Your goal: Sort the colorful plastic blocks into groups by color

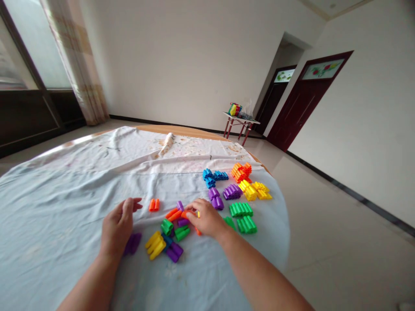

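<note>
My right hand [205, 218] reaches into a loose heap of plastic tube-shaped building blocks, its thumb and fingers pinched on an orange block [185, 214]. Part of that block is hidden by the fingers. Around it lie another orange block [174, 214], a green block [182, 233], a purple block [175, 252] and a yellow block [155, 245]. My left hand [117, 229] hovers at the heap's left, fingers stretched to the right and holding nothing. Close to it are a separate orange block [154, 205] and a dark purple block [132, 244], partly covered by the hand.
Blocks grouped by colour lie to the right: blue [209, 177], orange [241, 172], purple [232, 191], yellow [254, 190] and green [241, 210]. A wrinkled cloth [65, 207] covers the round table. Beyond stands a small side table [241, 119] with bags.
</note>
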A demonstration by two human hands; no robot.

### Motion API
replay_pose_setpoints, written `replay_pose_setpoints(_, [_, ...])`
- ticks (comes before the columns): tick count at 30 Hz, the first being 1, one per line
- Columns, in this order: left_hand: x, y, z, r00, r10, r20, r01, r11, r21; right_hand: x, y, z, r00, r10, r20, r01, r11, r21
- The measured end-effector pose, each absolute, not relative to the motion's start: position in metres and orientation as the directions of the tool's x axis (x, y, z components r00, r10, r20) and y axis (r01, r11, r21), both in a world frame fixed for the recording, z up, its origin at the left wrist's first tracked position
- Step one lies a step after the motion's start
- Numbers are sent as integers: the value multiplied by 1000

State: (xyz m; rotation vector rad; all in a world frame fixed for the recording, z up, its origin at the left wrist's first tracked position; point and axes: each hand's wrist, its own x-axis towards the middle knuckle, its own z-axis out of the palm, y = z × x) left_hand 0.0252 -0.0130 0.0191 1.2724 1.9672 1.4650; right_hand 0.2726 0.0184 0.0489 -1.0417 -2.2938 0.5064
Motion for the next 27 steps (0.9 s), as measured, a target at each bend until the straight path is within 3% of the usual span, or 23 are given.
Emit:
replay_pose_setpoints(8, [18,-9,11,-578,793,194,331,11,944,266,16,31,-533,774,342,631,633,-449])
replay_pose_setpoints(13, [19,-7,10,-592,781,199,298,-17,954,268,8,36,-583,683,440,481,727,-490])
replay_pose_setpoints(18, [20,-9,11,-593,779,204,300,-21,954,272,1,37,-692,575,436,338,792,-509])
replay_pose_setpoints(27, [15,-6,4,-590,790,168,282,7,959,266,3,29,-526,743,414,574,669,-471])
